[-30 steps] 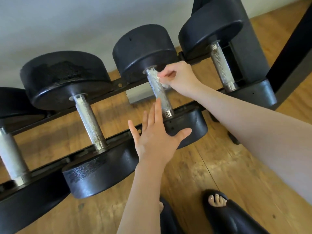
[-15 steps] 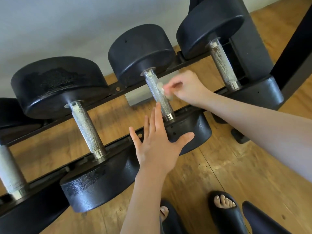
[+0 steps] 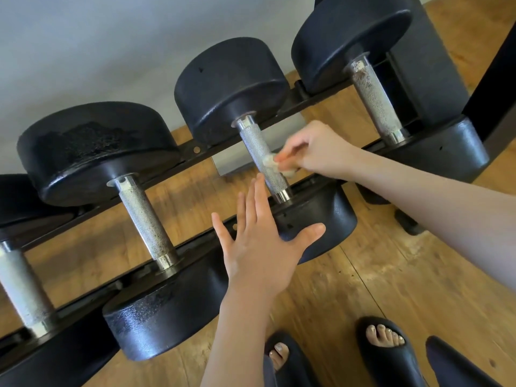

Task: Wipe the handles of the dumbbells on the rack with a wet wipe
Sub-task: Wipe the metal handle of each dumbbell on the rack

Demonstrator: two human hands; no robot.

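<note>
Dumbbells (image 3: 231, 88) sit across the rack (image 3: 192, 150) rails. Right hand (image 3: 312, 149) pinches the wet wipe (image 3: 269, 161) against the lower part of one handle (image 3: 264, 157), mid-rack. Left hand (image 3: 262, 247) fingers straight, resting on that dumbbell's near head. Judging: this handle in progress; whether the neighbouring handles (image 3: 145, 219) are done, can't tell.

Wooden plank floor (image 3: 391, 280), warm brown, scuffed and pale in patches. Grey wall (image 3: 97, 46) behind, plain. Black slide sandals (image 3: 391, 356) at the bottom edge, toes bare with pale polish, a second one (image 3: 290, 361) partly cut off beside it. Dark trouser leg (image 3: 458, 367) at the lower right corner. Small silver-grey block (image 3: 231, 160) low against the wall, possibly a metal box, too hidden to tell. Black slanted post (image 3: 491, 88) at the right edge.
</note>
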